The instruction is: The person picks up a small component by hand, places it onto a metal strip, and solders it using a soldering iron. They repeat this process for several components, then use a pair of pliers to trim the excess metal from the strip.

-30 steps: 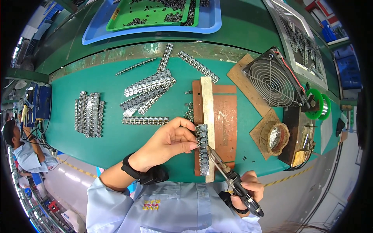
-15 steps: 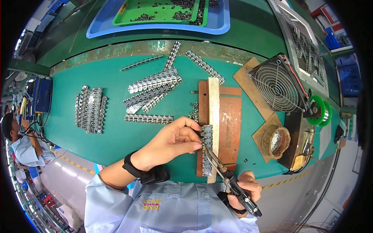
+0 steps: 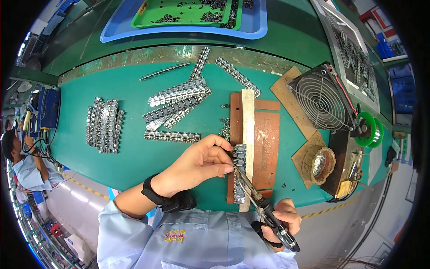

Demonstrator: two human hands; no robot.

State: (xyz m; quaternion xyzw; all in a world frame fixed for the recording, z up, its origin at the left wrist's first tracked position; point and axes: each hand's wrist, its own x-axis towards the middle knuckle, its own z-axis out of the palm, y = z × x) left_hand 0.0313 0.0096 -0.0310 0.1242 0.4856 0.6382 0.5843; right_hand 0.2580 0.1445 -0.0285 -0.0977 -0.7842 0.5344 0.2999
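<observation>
The strip (image 3: 242,167) lies just right of my left fingertips, on the brown block (image 3: 267,148) and up against the pale bar (image 3: 247,119), its long axis running away from my chest, nearly parallel with the bar. My left hand (image 3: 193,167) is nearer, thumb and forefinger drawn almost together at the strip's left edge, partway along its length; whether they pinch the edge or some small bit there, I can't tell at this size. My right hand (image 3: 285,220) is wrapped around the black handle of the iron (image 3: 274,217), which slants up and leftward across the strip's near half, its tip close by my left thumb. Left of the block's far part lie loose bits (image 3: 225,130), well short of my other strips (image 3: 172,136)
</observation>
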